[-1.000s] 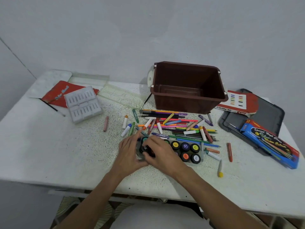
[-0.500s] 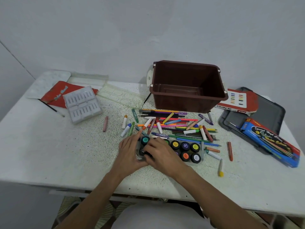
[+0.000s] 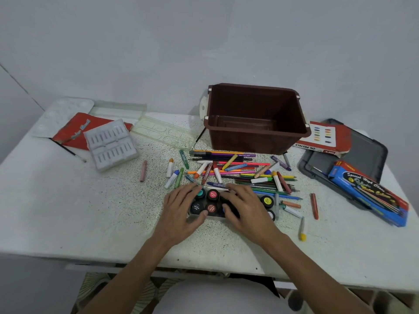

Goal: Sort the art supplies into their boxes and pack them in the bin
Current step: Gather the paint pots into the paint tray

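This looks like a plain room in a home, used as a craft corner: a white speckled table (image 3: 68,211) stands against bare grey walls (image 3: 204,41), strewn with crayons and pencils (image 3: 238,168), with patterned floor covering (image 3: 95,288) beneath.

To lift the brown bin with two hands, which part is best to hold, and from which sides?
Probably the out-turned rim at the two ends of the brown bin, approached from left and right. The rim gives a ledge to hook under; pencils crowd the front, and the wall is close behind.
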Action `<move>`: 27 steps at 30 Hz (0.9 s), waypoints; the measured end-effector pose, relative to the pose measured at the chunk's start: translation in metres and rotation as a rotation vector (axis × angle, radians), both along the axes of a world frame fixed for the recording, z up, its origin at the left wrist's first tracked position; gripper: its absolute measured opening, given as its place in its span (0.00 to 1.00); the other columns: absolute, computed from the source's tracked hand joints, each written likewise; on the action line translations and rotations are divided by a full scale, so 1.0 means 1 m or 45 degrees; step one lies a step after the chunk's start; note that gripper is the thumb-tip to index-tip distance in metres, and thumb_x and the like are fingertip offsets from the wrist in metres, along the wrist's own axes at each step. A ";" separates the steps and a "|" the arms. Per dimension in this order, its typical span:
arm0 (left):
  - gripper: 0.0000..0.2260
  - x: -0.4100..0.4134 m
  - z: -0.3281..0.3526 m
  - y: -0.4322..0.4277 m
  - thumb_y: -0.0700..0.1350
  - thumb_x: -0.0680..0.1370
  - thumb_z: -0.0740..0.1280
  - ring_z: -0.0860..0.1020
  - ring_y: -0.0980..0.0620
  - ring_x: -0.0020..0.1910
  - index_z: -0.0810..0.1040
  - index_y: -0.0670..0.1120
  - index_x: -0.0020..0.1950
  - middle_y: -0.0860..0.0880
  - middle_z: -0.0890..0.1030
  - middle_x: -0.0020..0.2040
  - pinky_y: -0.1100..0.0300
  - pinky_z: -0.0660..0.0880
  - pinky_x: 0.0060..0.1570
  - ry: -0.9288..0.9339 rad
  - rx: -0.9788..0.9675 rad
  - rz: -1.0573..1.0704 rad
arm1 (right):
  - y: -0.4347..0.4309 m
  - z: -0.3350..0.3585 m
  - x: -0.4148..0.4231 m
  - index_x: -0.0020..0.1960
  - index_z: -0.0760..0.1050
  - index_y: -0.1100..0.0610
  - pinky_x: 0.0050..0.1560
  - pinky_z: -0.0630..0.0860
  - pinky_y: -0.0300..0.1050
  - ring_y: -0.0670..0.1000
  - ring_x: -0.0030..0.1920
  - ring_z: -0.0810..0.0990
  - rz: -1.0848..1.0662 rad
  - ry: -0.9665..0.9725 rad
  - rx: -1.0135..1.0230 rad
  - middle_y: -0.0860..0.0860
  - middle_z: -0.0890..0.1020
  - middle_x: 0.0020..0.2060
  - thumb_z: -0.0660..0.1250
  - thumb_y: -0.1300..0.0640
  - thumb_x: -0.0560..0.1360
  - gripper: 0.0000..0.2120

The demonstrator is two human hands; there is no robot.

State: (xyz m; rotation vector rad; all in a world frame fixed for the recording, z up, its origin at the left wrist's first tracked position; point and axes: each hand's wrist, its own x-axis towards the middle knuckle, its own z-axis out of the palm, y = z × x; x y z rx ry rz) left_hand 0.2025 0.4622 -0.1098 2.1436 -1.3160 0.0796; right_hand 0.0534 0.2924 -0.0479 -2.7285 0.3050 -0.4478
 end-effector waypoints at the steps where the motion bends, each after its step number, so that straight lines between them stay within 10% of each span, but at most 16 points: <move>1: 0.26 0.000 0.000 0.000 0.60 0.79 0.60 0.66 0.51 0.71 0.70 0.48 0.72 0.52 0.69 0.73 0.53 0.62 0.69 -0.019 -0.017 0.002 | 0.002 -0.001 0.000 0.64 0.77 0.58 0.64 0.73 0.53 0.56 0.64 0.72 0.015 0.006 -0.027 0.55 0.77 0.64 0.66 0.55 0.78 0.16; 17: 0.21 -0.006 0.008 0.002 0.48 0.84 0.54 0.65 0.52 0.75 0.69 0.42 0.74 0.49 0.68 0.75 0.50 0.66 0.68 -0.081 0.028 -0.028 | 0.021 -0.048 0.000 0.79 0.55 0.59 0.74 0.60 0.62 0.61 0.78 0.50 0.202 0.187 -0.522 0.57 0.55 0.78 0.51 0.46 0.84 0.28; 27: 0.10 0.011 0.032 -0.008 0.48 0.77 0.69 0.79 0.51 0.57 0.85 0.47 0.55 0.54 0.83 0.57 0.51 0.71 0.58 0.016 -0.027 0.047 | 0.022 -0.026 0.009 0.65 0.76 0.57 0.68 0.67 0.60 0.58 0.64 0.72 0.134 0.030 -0.386 0.56 0.75 0.63 0.57 0.48 0.82 0.18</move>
